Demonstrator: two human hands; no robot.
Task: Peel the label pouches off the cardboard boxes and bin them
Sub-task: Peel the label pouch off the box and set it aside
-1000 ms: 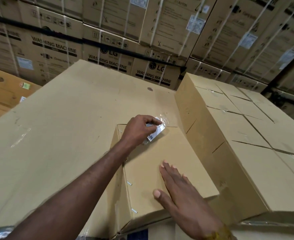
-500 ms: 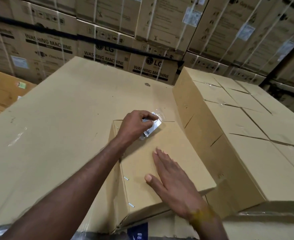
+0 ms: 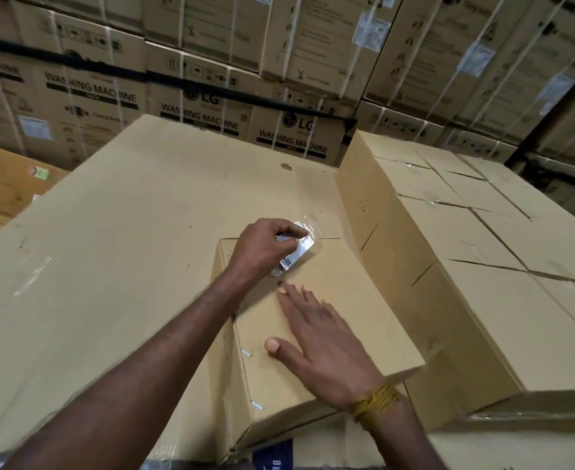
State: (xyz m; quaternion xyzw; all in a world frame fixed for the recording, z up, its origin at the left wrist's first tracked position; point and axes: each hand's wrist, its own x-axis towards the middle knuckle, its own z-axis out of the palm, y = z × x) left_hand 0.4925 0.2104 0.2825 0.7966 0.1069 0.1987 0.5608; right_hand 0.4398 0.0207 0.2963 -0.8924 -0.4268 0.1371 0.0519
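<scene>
Left hand (image 3: pixel 264 247) fingers curled, pinching clear label pouch (image 3: pixel 298 247); right hand (image 3: pixel 316 337) flat, fingers apart, pressing small box (image 3: pixel 357 300).

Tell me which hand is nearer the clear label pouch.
Left. The left hand grips the label pouch itself; the right hand lies flat on the cardboard box nearer the person, fingertips just short of it.

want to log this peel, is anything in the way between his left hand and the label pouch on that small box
Nothing visible: the left hand already pinches the label pouch at the far edge of the small box. The right hand lies flat on the box nearer him, clear of the pouch. No bin is in view.
</scene>
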